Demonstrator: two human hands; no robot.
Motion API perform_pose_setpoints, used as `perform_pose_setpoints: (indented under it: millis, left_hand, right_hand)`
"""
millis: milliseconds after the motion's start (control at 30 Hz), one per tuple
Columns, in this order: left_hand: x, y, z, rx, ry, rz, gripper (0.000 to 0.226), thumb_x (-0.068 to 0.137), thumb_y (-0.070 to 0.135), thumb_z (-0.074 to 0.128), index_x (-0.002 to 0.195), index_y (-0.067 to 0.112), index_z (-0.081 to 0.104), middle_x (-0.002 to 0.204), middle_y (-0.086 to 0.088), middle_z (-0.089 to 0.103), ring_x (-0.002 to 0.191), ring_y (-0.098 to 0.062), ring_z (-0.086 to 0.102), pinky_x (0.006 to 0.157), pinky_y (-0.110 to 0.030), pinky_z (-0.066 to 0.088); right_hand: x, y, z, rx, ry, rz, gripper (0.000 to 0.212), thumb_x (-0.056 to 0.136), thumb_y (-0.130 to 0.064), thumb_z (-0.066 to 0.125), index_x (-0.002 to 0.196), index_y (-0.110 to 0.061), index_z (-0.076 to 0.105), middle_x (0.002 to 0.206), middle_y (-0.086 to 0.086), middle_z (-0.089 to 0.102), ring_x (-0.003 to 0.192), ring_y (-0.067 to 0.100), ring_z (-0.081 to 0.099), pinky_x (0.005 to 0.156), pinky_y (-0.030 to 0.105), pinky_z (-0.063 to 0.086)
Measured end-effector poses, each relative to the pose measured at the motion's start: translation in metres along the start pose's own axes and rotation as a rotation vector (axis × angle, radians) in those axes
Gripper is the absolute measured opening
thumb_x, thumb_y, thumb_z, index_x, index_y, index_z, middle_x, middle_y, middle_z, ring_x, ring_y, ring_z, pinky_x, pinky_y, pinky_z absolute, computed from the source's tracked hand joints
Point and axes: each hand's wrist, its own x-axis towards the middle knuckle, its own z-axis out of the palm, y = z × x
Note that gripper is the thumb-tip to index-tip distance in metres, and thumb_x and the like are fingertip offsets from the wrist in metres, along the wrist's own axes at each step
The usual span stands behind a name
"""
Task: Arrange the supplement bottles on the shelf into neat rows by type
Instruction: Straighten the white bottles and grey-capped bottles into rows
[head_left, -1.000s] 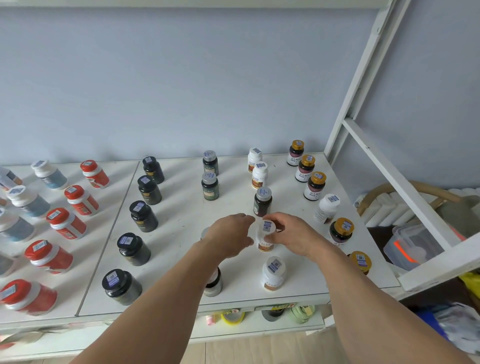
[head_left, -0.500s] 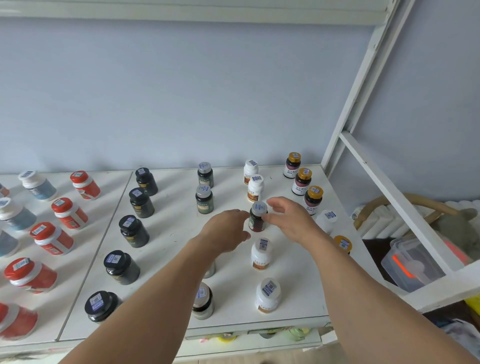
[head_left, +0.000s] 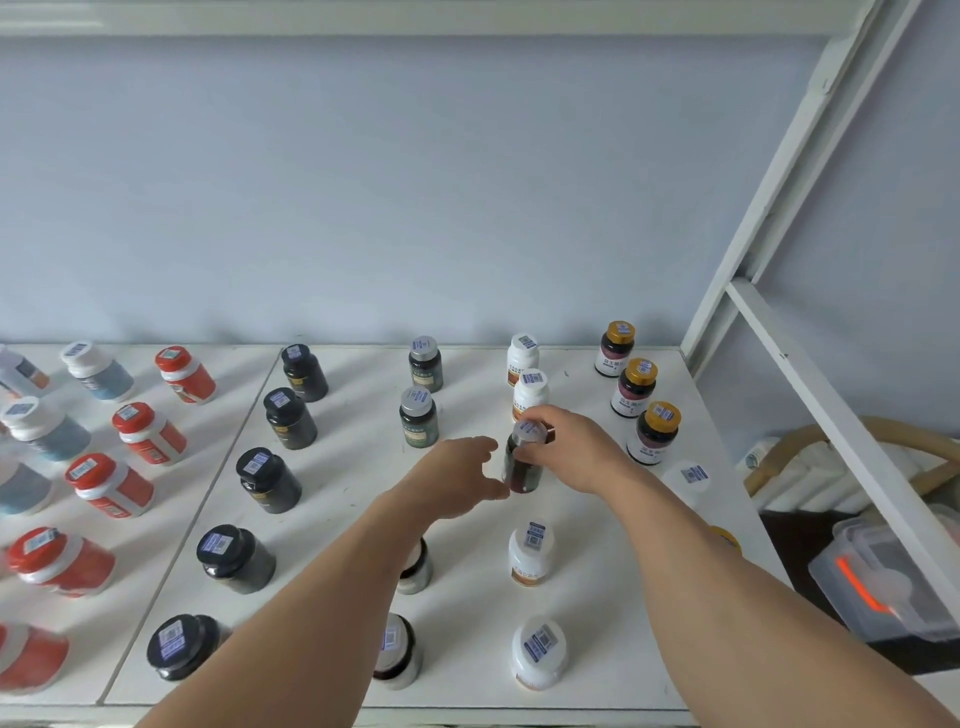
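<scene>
Right hand (head_left: 576, 449) grips the dark silver-capped bottle (head_left: 523, 462); left hand (head_left: 457, 483) open beside it

Black jars (head_left: 268, 480): five were counted.
Gold-capped bottles (head_left: 634, 387): three fully seen.
Red-capped jars (head_left: 109, 485): six.
Hands (head_left: 454, 483): two.

Pale blue wall (head_left: 415, 182), white shelf frame (head_left: 810, 364)

Left forearm (head_left: 332, 587) hides two bottles' sides; red-capped bottles (head_left: 31, 657) blur at left edge.
</scene>
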Motion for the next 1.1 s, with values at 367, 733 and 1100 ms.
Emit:
perform_pose_setpoints:
  millis: [367,733,1100]
  left_hand:
    - [0.002,0.009,-0.010,-0.452,-0.057,0.033,0.038,0.068,0.039,0.077,0.104,0.032,0.066,0.097,0.013,0.073,0.098,-0.015,0.067,0.086,-0.038,0.053]
    - [0.005,0.001,-0.021,-0.682,-0.297,0.066,0.048,0.076,0.028,0.079,0.121,0.022,0.064,0.118,0.004,0.069,0.119,-0.018,0.059,0.106,-0.036,0.044]
    - [0.003,0.002,-0.029,-0.243,-0.126,0.072,0.051,0.072,0.042,0.077,0.120,0.032,0.063,0.112,0.009,0.069,0.105,-0.015,0.064,0.095,-0.037,0.052]
  right_hand:
    - [0.006,-0.039,-0.023,0.004,0.108,0.021,0.052,0.069,-0.062,0.072,0.098,-0.020,0.065,0.096,-0.004,0.066,0.088,0.016,0.062,0.075,0.035,0.048]
    - [0.001,-0.039,-0.028,0.261,0.033,0.027,0.036,0.078,-0.050,0.074,0.093,-0.018,0.071,0.096,0.003,0.072,0.090,0.021,0.070,0.085,0.038,0.058]
    - [0.005,-0.031,-0.020,0.299,0.051,0.008,0.033,0.078,-0.042,0.077,0.102,-0.022,0.066,0.101,-0.001,0.069,0.095,0.016,0.066,0.089,0.038,0.056]
